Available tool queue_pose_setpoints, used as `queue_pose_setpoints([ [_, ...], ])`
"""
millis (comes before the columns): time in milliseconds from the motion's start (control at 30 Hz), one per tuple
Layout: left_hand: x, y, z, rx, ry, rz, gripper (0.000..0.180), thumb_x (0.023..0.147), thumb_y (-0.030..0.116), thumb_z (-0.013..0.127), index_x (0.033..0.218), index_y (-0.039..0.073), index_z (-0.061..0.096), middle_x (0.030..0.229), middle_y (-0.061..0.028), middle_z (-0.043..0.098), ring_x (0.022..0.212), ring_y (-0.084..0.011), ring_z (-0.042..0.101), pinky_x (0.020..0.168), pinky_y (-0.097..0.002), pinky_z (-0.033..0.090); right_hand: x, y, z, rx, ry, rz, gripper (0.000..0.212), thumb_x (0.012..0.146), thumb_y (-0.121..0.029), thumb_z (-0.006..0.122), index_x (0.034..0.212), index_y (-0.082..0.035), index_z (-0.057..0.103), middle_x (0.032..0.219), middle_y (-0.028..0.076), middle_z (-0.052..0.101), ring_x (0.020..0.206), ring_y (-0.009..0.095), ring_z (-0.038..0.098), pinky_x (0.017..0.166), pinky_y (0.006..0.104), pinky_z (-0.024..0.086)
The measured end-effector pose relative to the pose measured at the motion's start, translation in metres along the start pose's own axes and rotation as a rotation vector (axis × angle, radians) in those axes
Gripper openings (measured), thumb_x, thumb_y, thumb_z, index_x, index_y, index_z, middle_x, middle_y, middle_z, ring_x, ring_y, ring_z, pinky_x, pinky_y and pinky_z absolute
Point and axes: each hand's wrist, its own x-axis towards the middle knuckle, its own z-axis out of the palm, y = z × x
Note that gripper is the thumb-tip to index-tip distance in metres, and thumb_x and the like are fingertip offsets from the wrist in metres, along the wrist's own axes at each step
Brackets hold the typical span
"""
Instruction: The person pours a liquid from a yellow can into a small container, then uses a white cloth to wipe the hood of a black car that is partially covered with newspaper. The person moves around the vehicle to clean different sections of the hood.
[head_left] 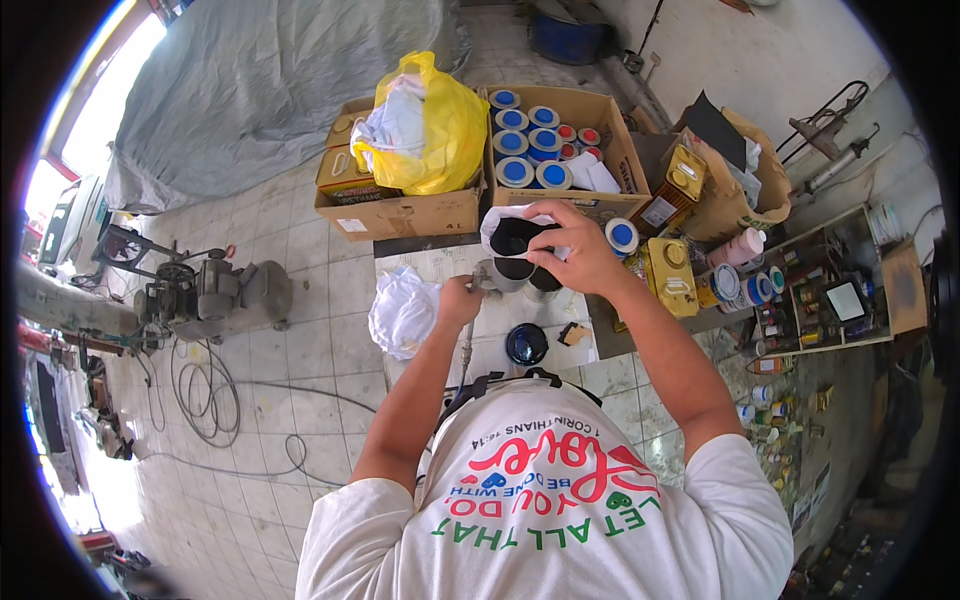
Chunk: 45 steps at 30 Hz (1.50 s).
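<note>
My left hand (460, 300) is closed round the handle of a spray gun (483, 275), with a hose running down from it. The gun's open cup (514, 284) shows dark liquid inside. My right hand (575, 248) pinches the edge of a white cloth (491, 222), which hangs over the cup with a black, wet-looking middle. Partly under my right hand stands an open can (545, 284), dark inside. Beside my left wrist lies a bunched white cloth (403, 312). Nearer to me are a round dark lid (526, 344) and a small tan-and-black piece (573, 334).
Beyond my hands stand a carton (562, 203) of blue-lidded cans and another box (408, 216) with a yellow plastic bag (440, 140). Gold tins (672, 276) and a shelf (835, 340) are at right. An air compressor (225, 290) and coiled hose (208, 400) lie left.
</note>
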Motion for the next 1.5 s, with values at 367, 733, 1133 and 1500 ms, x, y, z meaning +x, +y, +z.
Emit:
queue_pose_setpoints([
  [367, 0.004, -0.010, 0.007, 0.023, 0.026, 0.015, 0.045, 0.083, 0.021, 0.075, 0.121, -0.002, 0.075, 0.082, -0.0197, 0.077, 0.077, -0.0296, 0.077, 0.075, -0.0405, 0.058, 0.002, -0.005, -0.006, -0.017, 0.015, 0.001, 0.011, 0.079, -0.008, 0.084, 0.089, -0.005, 0.078, 0.129, 0.010, 0.066, 0.123, 0.032, 0.060, 0.103, 0.0424, 0.050],
  [733, 0.000, 0.003, -0.001, 0.014, 0.022, 0.018, 0.041, 0.083, 0.021, 0.075, 0.117, -0.002, 0.075, 0.084, -0.0216, 0.077, 0.080, -0.0314, 0.077, 0.075, -0.0411, 0.058, -0.017, 0.030, 0.013, 0.013, -0.021, 0.065, 0.012, 0.081, -0.007, 0.084, 0.090, -0.005, 0.077, 0.132, 0.010, 0.066, 0.125, 0.030, 0.063, 0.103, 0.0399, 0.050],
  [1133, -0.007, 0.010, -0.003, 0.023, -0.019, -0.010, 0.042, 0.083, 0.020, 0.075, 0.119, -0.002, 0.075, 0.084, -0.0203, 0.077, 0.079, -0.0302, 0.077, 0.075, -0.0407, 0.058, -0.027, 0.035, 0.017, 0.071, 0.011, 0.096, 0.010, 0.081, -0.010, 0.083, 0.090, -0.007, 0.078, 0.128, 0.010, 0.067, 0.119, 0.031, 0.065, 0.102, 0.0404, 0.051],
  [1500, -0.013, 0.015, -0.003, 0.030, -0.023, -0.020, 0.044, 0.082, 0.022, 0.076, 0.119, 0.000, 0.076, 0.083, -0.0203, 0.077, 0.080, -0.0310, 0.077, 0.075, -0.0414, 0.058, -0.032, 0.037, 0.015, 0.071, 0.021, 0.113, 0.010, 0.082, -0.009, 0.083, 0.091, -0.006, 0.078, 0.127, 0.011, 0.067, 0.114, 0.031, 0.068, 0.097, 0.0395, 0.053],
])
